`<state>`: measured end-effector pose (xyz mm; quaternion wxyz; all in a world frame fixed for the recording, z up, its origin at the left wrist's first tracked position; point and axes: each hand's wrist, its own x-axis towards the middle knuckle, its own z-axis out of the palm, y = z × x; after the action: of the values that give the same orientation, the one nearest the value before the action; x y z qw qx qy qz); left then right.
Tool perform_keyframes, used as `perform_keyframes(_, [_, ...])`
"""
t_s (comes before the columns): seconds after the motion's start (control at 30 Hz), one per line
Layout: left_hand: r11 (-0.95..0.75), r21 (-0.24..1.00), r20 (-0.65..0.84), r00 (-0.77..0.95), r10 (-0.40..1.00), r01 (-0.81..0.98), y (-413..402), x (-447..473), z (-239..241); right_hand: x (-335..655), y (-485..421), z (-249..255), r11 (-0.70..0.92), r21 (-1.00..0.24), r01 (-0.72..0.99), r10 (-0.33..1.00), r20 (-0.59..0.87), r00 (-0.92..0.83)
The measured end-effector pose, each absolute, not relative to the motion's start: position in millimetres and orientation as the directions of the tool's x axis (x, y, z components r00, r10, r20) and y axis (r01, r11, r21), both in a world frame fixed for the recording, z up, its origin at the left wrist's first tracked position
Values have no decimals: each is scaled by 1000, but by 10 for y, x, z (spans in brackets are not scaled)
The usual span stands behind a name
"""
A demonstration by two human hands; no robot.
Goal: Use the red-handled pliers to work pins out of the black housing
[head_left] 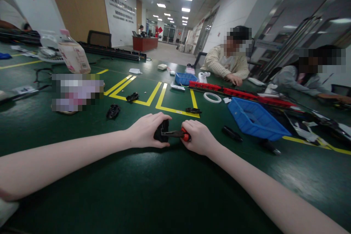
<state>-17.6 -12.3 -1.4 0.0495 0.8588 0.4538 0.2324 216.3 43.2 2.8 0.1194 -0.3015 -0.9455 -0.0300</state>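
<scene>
My left hand (pixel 149 130) grips a small black part (pixel 160 131), thumb and fingers closed around its sides. In my right hand (pixel 197 136) is a pair of pliers with red handles (pixel 186 134), held in a closed fist. The dark jaws of the pliers point left and reach the face of the black part; what lies between their tips is too small to make out. Beyond my hands, similar black parts lie on the green table: one black piece (pixel 113 111) to the left, another (pixel 132 97) farther back, and a flat one (pixel 193 110) on the yellow tape.
A blue bin (pixel 256 119) stands at the right, with black cylindrical pieces (pixel 231 134) near it. A roll of white tape (pixel 212 97) and a long red bar (pixel 219 88) lie behind. At left stands a bottle (pixel 74 56). Two people sit across the table.
</scene>
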Motion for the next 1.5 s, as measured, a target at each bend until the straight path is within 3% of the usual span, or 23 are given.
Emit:
perform_keyframes(0.4, [-560,378,254,499,829,738,-78,-198,-40,2184,423,23,824,-18,567,551,258,-793])
perform_keyframes(1.1, [-615,294,406,486,774,732,-101,-174,-47,2179,451,-10,831,-20,556,538,278,-796])
perform_keyframes(1.5, [-555,385,275,482,832,737,-83,-197,-18,2182,432,2,835,-22,550,532,291,-796])
